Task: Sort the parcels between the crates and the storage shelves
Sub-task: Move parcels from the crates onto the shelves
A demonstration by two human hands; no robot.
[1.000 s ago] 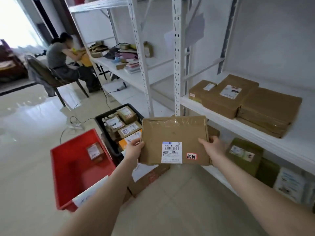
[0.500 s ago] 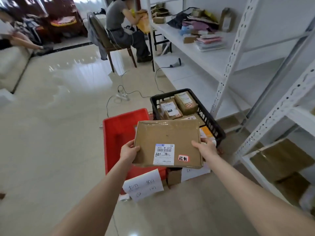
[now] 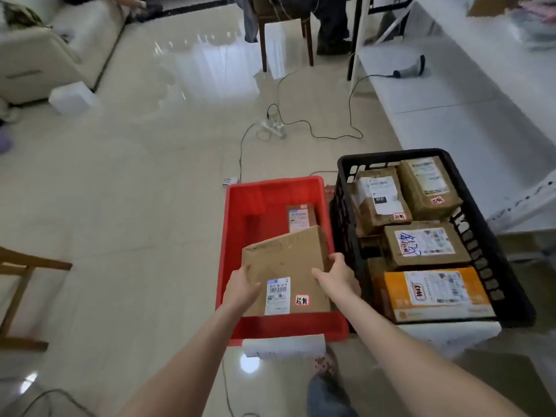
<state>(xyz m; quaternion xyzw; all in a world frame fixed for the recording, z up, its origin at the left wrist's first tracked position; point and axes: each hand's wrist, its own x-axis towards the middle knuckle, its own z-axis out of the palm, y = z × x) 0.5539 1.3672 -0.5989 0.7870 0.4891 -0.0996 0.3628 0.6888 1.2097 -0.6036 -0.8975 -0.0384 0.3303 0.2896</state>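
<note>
Flat parcel point(image 3: 288, 266) was tilted in red crate point(image 3: 270, 191), near half; left hand point(image 3: 243, 288) and right hand point(image 3: 337, 278) each gripped a side edge; risks: far corner could ride onto small parcel point(image 3: 301, 218) and sit skewed; right knuckles could jam against crate wall

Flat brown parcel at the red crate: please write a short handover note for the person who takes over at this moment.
Left hand: grips the flat brown parcel at its left edge.
Right hand: grips its right edge.
The parcel is tilted within the red crate, hiding part of a small parcel there. It is not released.
Black crate, to the right, holds several parcels, with an orange parcel nearest.
Done: the parcel is at the red crate.
Left: set it down, let go, then sort the rest.
</note>
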